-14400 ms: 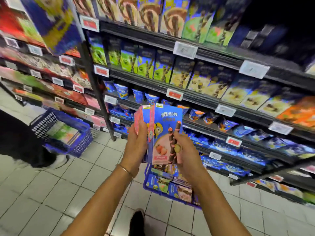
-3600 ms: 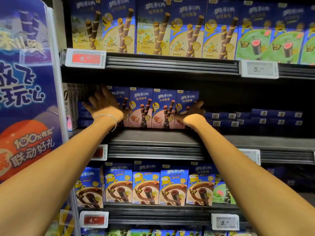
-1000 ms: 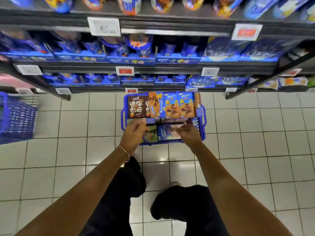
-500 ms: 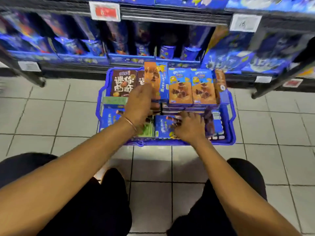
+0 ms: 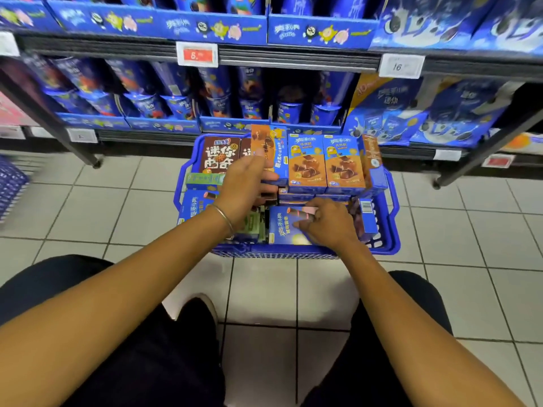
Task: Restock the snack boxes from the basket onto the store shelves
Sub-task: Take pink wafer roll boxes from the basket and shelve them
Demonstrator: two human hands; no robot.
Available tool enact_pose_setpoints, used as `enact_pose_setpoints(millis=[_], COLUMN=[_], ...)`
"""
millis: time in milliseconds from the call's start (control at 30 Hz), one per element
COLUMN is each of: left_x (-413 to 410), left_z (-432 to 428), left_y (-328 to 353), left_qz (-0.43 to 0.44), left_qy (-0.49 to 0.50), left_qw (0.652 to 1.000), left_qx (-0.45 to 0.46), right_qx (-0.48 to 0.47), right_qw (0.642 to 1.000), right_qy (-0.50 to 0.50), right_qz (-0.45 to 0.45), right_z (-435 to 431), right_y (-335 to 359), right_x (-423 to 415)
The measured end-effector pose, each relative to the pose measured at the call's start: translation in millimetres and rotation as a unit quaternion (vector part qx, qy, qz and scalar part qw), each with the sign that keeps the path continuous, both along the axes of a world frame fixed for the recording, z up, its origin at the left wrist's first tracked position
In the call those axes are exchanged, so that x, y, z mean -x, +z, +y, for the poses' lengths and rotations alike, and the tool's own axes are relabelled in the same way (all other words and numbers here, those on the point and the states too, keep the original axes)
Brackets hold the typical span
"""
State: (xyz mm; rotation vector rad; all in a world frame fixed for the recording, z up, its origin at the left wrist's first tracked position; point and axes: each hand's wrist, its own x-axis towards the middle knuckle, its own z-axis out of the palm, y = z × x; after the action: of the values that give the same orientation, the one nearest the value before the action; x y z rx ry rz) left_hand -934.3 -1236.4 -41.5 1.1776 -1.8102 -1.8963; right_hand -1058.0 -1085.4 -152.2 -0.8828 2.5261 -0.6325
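Reaching into the blue basket (image 5: 393, 230).
The left hand (image 5: 246, 186) grips an orange box (image 5: 266, 148); the right hand (image 5: 326, 224) touches, perhaps pinches, a flat blue box (image 5: 282, 227).
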Motion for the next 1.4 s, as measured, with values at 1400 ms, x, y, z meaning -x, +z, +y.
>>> enact_pose_setpoints(millis=[1400], left_x=[4], left_z=[-11], left_y=[0], left_qz=[0.206], left_qy=[0.030], left_qw=[0.977], left_qx=[-0.046], right_qx=[0.408], right_qw=[0.836], right_qy=[-0.123], right_qz=[-0.345], right_z=[-41], right_y=[122], right_x=[-26])
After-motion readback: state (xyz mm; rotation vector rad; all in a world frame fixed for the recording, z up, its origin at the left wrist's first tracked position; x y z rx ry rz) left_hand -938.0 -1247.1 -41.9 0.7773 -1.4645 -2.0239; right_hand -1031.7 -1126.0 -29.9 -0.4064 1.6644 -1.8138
